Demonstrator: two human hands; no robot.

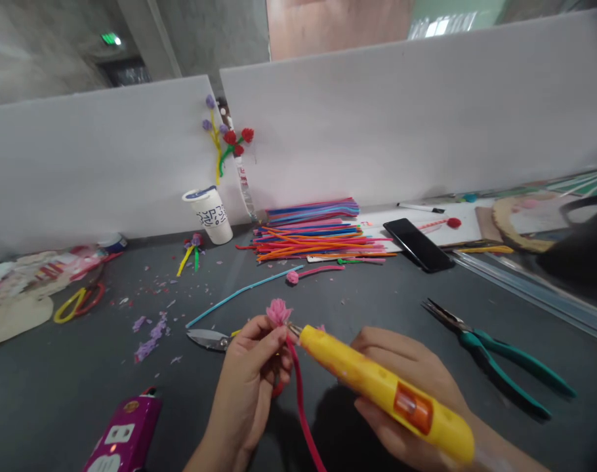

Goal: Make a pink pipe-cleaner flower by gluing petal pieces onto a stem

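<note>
My left hand (pixel 252 370) pinches a pink pipe-cleaner flower (pixel 279 312) just below its fluffy head. A dark pink stem (pixel 301 400) curves down from there toward the bottom of the view. My right hand (pixel 401 387) is wrapped round a yellow hot glue gun (pixel 367 375), shaped like a thick pen with an orange switch. Its metal nozzle points left and meets the base of the flower; I cannot see any glue there. Scissors (pixel 207 339) lie partly hidden behind my left hand.
Pliers (pixel 495 354) with green handles lie right; bundled pipe cleaners (pixel 308 239), a phone (pixel 419 246) and clear glue sticks (pixel 529 292) lie farther back. A paper cup (pixel 210 216) stands by the white partition (pixel 377 124). At left are yellow-red scissors (pixel 79 301) and a purple power socket (pixel 126 432).
</note>
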